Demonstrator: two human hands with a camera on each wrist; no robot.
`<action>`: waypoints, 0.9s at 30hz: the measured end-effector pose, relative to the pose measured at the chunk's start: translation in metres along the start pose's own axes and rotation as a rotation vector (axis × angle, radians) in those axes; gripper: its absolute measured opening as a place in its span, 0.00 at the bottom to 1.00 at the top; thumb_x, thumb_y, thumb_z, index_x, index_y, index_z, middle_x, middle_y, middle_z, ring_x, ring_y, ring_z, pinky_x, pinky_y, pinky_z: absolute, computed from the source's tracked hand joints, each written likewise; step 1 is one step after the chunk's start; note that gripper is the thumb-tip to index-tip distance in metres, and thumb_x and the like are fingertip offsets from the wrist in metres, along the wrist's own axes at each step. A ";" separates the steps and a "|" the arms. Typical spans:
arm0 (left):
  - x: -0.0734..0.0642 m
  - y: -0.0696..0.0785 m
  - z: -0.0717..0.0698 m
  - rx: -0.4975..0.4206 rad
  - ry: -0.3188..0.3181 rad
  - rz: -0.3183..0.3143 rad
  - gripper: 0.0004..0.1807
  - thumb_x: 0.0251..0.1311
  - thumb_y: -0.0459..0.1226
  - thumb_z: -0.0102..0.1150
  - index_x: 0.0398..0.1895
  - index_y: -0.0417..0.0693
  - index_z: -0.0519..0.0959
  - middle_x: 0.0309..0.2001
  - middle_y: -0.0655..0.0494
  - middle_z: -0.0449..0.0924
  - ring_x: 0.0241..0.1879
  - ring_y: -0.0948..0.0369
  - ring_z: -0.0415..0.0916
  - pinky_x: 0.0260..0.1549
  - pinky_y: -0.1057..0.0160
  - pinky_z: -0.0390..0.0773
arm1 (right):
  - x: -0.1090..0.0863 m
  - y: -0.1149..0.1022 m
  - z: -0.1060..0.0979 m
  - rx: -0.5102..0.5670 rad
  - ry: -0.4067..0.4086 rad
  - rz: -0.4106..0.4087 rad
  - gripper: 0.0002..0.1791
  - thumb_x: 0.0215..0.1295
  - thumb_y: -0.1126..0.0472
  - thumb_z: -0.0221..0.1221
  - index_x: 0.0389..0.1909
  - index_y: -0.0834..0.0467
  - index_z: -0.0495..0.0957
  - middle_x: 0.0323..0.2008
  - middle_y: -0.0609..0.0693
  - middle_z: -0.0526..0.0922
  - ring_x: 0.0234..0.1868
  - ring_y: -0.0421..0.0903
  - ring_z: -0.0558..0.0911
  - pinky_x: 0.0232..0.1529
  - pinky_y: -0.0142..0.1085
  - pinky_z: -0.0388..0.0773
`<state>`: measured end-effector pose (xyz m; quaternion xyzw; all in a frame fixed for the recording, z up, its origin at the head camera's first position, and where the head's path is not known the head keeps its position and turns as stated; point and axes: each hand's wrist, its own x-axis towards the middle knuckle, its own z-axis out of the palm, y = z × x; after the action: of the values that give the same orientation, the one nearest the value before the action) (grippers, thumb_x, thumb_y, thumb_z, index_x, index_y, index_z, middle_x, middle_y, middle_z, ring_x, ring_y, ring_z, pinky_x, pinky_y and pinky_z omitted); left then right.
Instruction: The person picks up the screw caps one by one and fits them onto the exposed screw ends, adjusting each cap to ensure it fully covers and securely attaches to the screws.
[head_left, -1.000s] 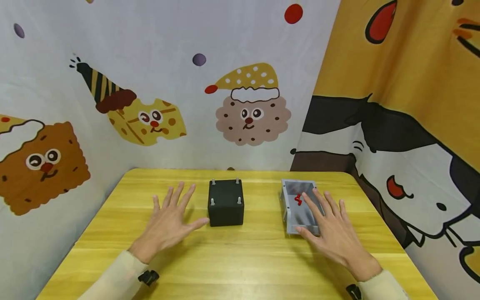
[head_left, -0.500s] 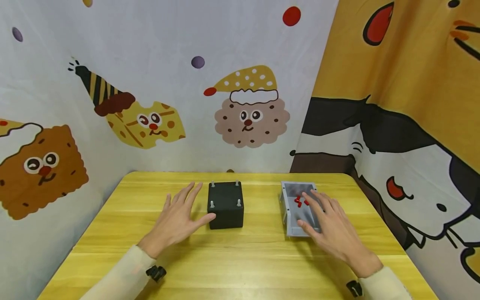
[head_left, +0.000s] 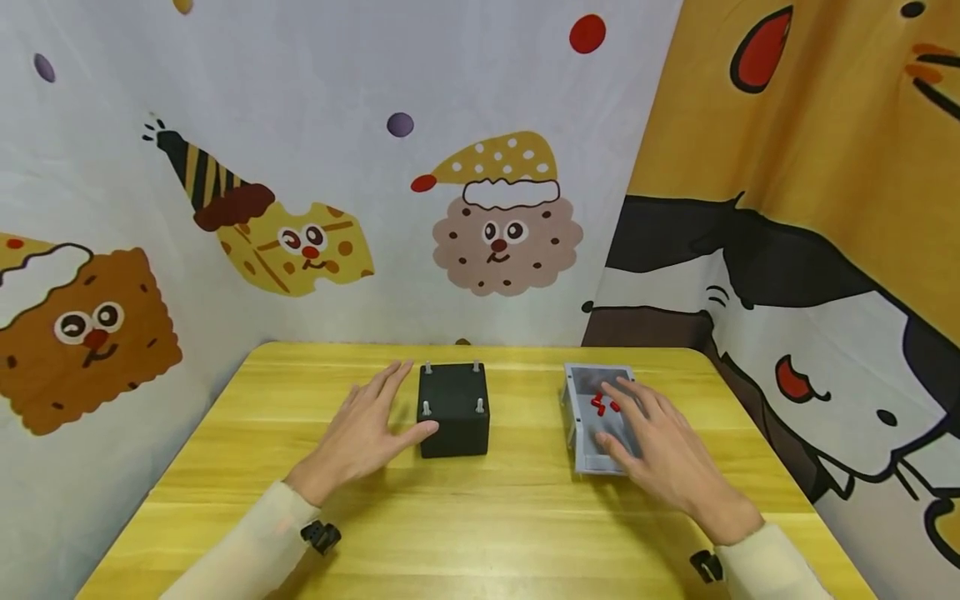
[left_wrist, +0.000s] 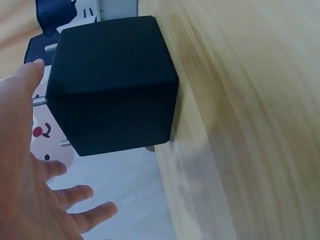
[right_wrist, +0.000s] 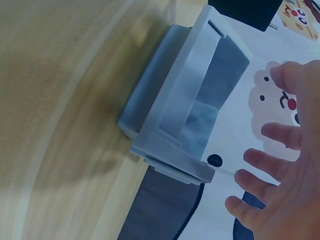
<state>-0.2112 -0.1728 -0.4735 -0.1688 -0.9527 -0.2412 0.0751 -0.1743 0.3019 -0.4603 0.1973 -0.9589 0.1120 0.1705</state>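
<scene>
A black block (head_left: 453, 408) stands on the table, with several pale metal pins (head_left: 480, 405) upright near its top corners. Beside its left side is my left hand (head_left: 360, 437), fingers extended and thumb reaching across the front left corner in the head view; it holds nothing. In the left wrist view the block (left_wrist: 112, 90) fills the space past the thumb. To the right sits a grey open-topped bin (head_left: 588, 442) with several small red pieces (head_left: 599, 405) inside. Over its right side hovers my right hand (head_left: 667, 450), fingers spread and slightly bent, holding nothing. It hides part of the bin.
The wooden table (head_left: 465, 533) carries the block and the bin, with a gap between them. Behind it hangs a printed cloth (head_left: 337, 150) with cartoon figures, and an orange section (head_left: 720, 125) covers the right side. Dark wrist devices (head_left: 320, 537) sit at both sleeves.
My left hand has moved right and slightly forward, its thumb now overlapping the block. The right hand has shifted slightly, with fingers a little more bent. Block and bin stay put.
</scene>
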 end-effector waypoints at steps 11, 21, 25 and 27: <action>0.010 0.005 0.005 -0.070 -0.038 -0.009 0.61 0.75 0.77 0.62 0.99 0.62 0.49 0.96 0.44 0.55 0.86 0.31 0.69 0.78 0.21 0.74 | 0.008 0.005 -0.004 0.005 0.006 -0.015 0.39 0.81 0.51 0.74 0.86 0.54 0.74 0.81 0.64 0.78 0.78 0.71 0.79 0.77 0.76 0.76; 0.015 0.005 0.010 -0.128 -0.089 -0.046 0.63 0.74 0.79 0.61 1.00 0.64 0.47 0.96 0.42 0.54 0.86 0.32 0.71 0.77 0.22 0.77 | 0.015 0.011 -0.001 -0.013 0.022 -0.030 0.30 0.82 0.54 0.73 0.80 0.55 0.81 0.79 0.65 0.79 0.77 0.72 0.81 0.71 0.77 0.79; 0.016 0.003 0.012 -0.137 -0.108 -0.057 0.63 0.74 0.79 0.60 1.00 0.66 0.45 0.96 0.42 0.55 0.84 0.32 0.74 0.75 0.22 0.78 | 0.019 0.013 0.000 -0.020 0.029 -0.043 0.28 0.80 0.56 0.73 0.76 0.56 0.84 0.78 0.66 0.80 0.75 0.72 0.82 0.71 0.76 0.80; 0.017 0.003 0.012 -0.140 -0.115 -0.061 0.63 0.74 0.79 0.60 1.00 0.66 0.45 0.96 0.42 0.55 0.83 0.33 0.75 0.76 0.22 0.78 | 0.021 0.013 0.000 -0.021 0.033 -0.047 0.27 0.80 0.56 0.73 0.75 0.56 0.85 0.77 0.66 0.80 0.73 0.71 0.83 0.70 0.76 0.81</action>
<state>-0.2267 -0.1597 -0.4795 -0.1582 -0.9409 -0.2994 0.0011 -0.1981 0.3065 -0.4546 0.2161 -0.9522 0.1011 0.1908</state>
